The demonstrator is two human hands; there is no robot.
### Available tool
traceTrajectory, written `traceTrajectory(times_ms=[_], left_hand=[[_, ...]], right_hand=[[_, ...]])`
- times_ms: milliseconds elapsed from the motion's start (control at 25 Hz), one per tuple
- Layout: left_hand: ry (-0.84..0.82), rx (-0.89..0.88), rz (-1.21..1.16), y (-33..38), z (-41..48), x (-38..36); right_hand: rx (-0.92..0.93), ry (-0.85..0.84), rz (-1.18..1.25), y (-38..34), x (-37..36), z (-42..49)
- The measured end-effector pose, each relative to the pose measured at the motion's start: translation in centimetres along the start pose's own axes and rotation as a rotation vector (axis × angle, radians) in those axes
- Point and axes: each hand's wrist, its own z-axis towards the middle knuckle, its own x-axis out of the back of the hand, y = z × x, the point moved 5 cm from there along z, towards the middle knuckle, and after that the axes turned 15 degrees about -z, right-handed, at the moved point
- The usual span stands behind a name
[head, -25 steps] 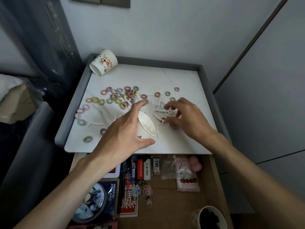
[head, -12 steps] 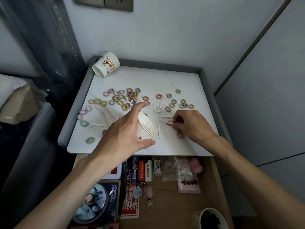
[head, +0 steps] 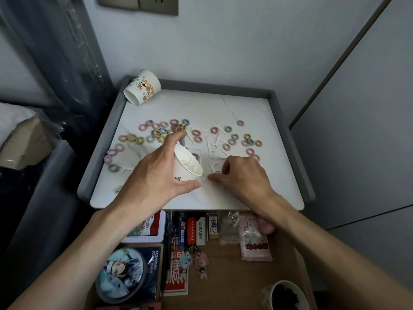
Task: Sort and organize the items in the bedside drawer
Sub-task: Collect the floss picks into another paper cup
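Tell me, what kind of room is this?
Probably a bedroom corner: a white marble-look bedside table top with a grey rim, its open wooden drawer holding small boxes and keychains, and a grey wall socket plate above.

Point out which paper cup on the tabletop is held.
The white paper cup mid-table, tipped in the left hand; the orange-printed paper cup lies untouched in the back-left corner.

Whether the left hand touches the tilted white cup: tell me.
Touching. The head view shows the left hand gripping the white cup, fingers curled round it.
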Motion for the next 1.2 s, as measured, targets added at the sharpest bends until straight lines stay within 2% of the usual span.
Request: traceTrajectory(times_ms=[240, 400, 520, 640, 840, 960, 1200], left_hand=[[0.018, -0.003, -0.028, -0.1, 0.1, 0.5], [0.021, -0.010, -0.028, 0.0, -0.1, 0.6], [0.024, -0.004, -0.035, 0.0, -0.1, 0.6], [0.031, 0.001, -0.046, 0.1, -0.1, 0.7], [0.014, 0.010, -0.033, 0.1, -0.1, 0.5], [0.013, 0.014, -0.033, 0.1, -0.1, 0.4], [0.010, 0.013, -0.036, 0.0, 0.1, 0.2]], right_hand=[[0.020, 0.037, -0.158, -1.8, 0.3, 0.1], [0.138, 0.105, -0.455, -3.3, 0.1, -0.9], [0.228, 0.129, -0.538, -4.1, -0.9, -1.7], [0.328, 0.167, -0.375, -2.9, -0.2, -0.7], [0.332, 0.403, -0.110, 2.1, 3.0, 3.3], [0.377, 0.360, -0.042, 2.9, 1.7, 3.8], [0.309, 0.274, -0.027, 2.9, 0.8, 4.0]])
